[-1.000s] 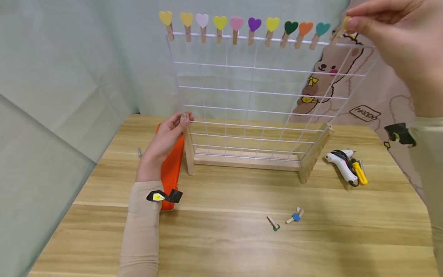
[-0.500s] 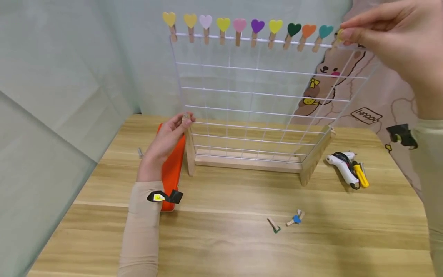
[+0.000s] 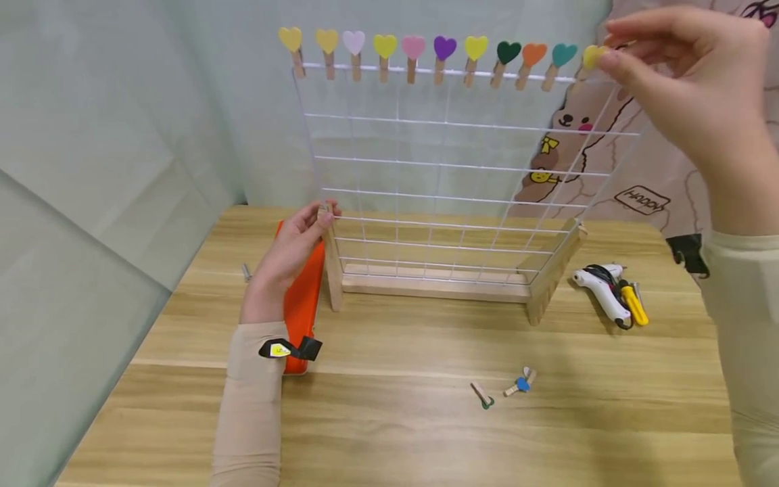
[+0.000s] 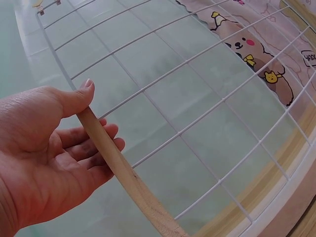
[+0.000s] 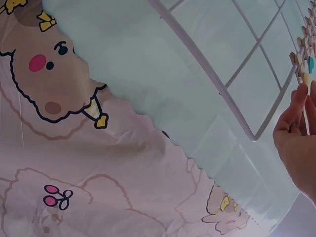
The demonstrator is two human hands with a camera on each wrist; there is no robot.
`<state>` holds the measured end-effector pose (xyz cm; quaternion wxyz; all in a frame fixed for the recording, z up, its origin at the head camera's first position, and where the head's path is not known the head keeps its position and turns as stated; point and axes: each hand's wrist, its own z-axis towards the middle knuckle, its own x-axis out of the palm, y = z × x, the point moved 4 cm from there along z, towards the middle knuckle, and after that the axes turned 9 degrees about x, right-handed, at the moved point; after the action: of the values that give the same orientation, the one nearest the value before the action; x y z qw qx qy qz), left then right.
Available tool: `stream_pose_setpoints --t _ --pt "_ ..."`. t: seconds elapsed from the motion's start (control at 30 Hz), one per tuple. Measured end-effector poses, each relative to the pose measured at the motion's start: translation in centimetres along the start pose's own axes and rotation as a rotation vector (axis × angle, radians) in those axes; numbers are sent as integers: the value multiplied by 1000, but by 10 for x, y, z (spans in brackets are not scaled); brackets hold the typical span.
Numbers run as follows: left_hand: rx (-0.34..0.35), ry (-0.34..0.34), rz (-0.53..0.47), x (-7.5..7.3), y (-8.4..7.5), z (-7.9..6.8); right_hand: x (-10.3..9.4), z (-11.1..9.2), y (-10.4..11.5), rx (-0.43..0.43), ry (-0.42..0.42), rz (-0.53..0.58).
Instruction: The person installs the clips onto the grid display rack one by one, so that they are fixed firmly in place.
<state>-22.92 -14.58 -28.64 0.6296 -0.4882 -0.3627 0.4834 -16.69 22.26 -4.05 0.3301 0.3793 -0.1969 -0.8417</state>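
Observation:
A white wire grid panel stands upright in a wooden base. Along its top wire sits a row of small wooden clothespins with coloured hearts, among them a purple heart clothespin and a teal one. At the row's right end is a yellow heart clothespin. My right hand is right beside it, thumb tip at the heart's edge and index finger apart from the thumb. My left hand holds the wooden side post, thumb on one side and fingers behind.
Several loose clothespins, one with a blue heart and one green, lie on the table. To the right are a white glue gun and a yellow-handled tool. An orange case lies under my left forearm.
My right thumb and index finger have pinched the yellow heart clothespin onto the top wire, then spread apart, showing more of the heart. My left hand stays on the post.

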Motion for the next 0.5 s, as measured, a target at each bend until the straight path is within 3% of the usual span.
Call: stream_pose_setpoints --t 0.1,0.23,0.37,0.5 --pt "5 -3 4 -1 -3 1 -3 -12 -3 -89 -66 -12" --pt "25 -13 -11 -2 -6 3 8 -43 -16 -263 -44 -30" --pt "20 -3 -10 -1 -5 3 41 -90 -45 -412 128 -102" --pt "3 1 -4 0 -2 0 84 -146 -84 -425 371 -133"
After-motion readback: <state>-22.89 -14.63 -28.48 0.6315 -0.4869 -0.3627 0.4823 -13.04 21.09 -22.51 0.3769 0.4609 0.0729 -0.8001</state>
